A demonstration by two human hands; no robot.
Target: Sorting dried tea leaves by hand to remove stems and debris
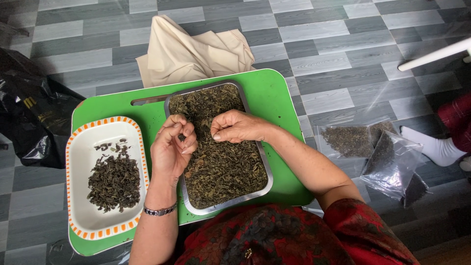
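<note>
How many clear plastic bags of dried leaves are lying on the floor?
2, both on the grey tiled floor right of the green table: one flat clear plastic bag farther away, and one puffed clear plastic bag overlapping its near corner. More may lie out of view.

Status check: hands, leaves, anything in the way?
Left hand curled, pinching dried leaves above the metal tray. Right hand fingertips down in the tray's leaves. White dish beside it holds a darker pile. Nothing in the way.
</note>
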